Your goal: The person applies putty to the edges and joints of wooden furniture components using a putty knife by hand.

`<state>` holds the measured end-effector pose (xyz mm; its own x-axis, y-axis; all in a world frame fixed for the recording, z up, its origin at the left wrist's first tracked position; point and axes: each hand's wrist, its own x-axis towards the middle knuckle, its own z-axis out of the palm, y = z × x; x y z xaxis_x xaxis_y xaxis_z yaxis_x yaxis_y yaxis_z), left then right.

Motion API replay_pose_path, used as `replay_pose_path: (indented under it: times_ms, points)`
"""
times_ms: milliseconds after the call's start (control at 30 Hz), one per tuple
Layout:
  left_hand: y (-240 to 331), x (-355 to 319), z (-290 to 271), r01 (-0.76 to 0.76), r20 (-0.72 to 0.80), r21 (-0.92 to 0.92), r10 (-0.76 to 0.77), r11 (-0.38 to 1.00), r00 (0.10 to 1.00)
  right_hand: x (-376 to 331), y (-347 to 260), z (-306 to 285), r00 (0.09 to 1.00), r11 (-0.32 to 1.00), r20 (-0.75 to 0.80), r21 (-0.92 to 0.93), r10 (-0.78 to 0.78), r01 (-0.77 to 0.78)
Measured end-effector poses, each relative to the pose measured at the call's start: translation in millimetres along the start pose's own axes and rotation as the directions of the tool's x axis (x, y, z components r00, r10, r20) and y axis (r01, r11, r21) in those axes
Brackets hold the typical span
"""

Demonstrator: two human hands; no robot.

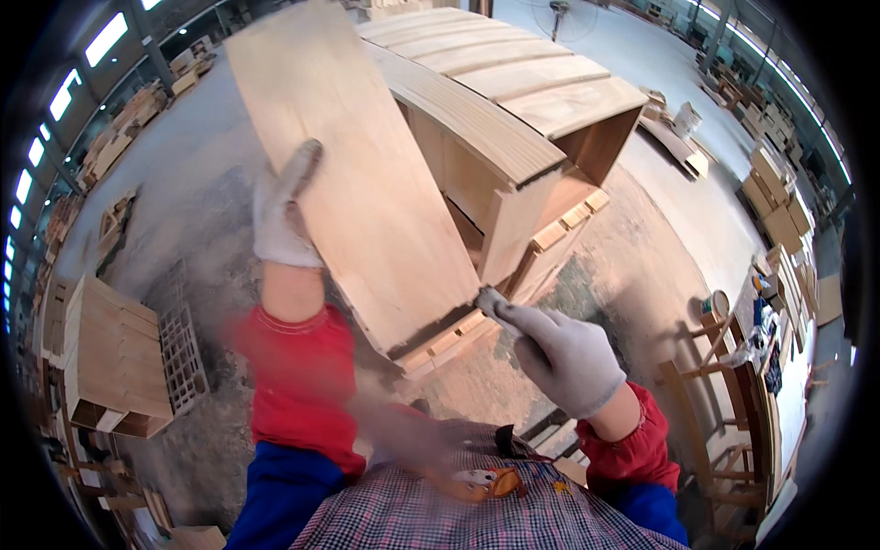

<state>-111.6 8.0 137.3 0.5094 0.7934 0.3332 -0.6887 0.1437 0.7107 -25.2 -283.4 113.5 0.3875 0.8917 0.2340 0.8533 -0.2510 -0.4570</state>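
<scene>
A long, pale wooden drawer is tilted in front of me, its flat face toward me. My left hand, in a white glove, grips its left edge, with the grey-tipped thumb lying over the face. At the drawer's lower right corner is my right hand, also gloved. Its fingers are curled and pressed together, and the dark fingertips touch the corner. Whether something small is pinched in them cannot be made out. Directly behind stands another open wooden drawer, and beyond it a row of similar drawers.
At left, more drawer boxes stand beside a grey plastic grid pallet. To the right are a wooden stool with a can and a cluttered bench. Sawdust covers the floor. A fan stands far behind.
</scene>
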Motion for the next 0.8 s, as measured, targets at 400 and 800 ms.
replay_pose_path:
  times_ms: [400, 800]
  points:
    - [2.7, -88.7, 29.5, 0.185, 0.096, 0.281, -0.219, 0.942, 0.971, 10.1, -18.8, -32.3, 0.983, 0.758, -0.069, 0.646, 0.173, -0.088]
    - [-25.9, -133.3, 19.0, 0.111, 0.284, 0.136, -0.146, 0.984, 0.948, 56.6, -89.5, -17.7, 0.874, 0.916, -0.402, 0.169, -0.274, 0.365]
